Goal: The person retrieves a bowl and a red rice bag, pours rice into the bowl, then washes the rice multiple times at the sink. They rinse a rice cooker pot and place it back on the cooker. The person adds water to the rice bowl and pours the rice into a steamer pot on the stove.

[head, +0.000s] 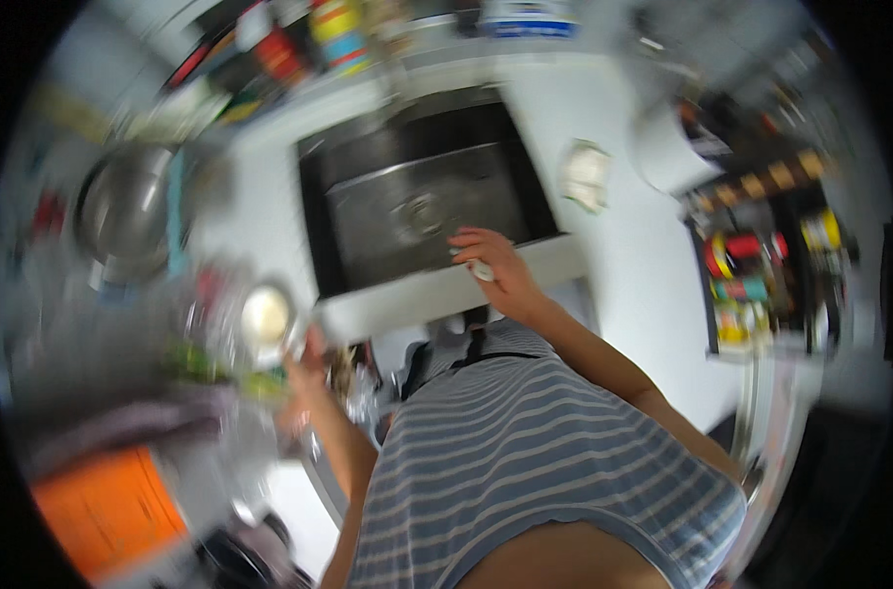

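My right hand [499, 271] is over the front edge of the steel sink [431, 199], its fingers curled around a small whitish object [481, 269]. Blur hides what that object is. On the other side, my left hand [308, 372] reaches out beside a small round container [288, 291] with cream-coloured contents [266, 316]. The hand is smeared by motion, so I cannot tell whether its fingers grip the container or only pass near it. Close to that hand are green vegetables [196, 362] and clear plastic bags [244, 434].
A steel bowl [126, 210] is at the left. Several bottles [339, 37] line the back ledge. On the white counter [627, 243], right of the sink, lies a crumpled white packet [585, 175]. A dark rack [777, 272] holds jars farther right. An orange box [111, 512] sits lower left.
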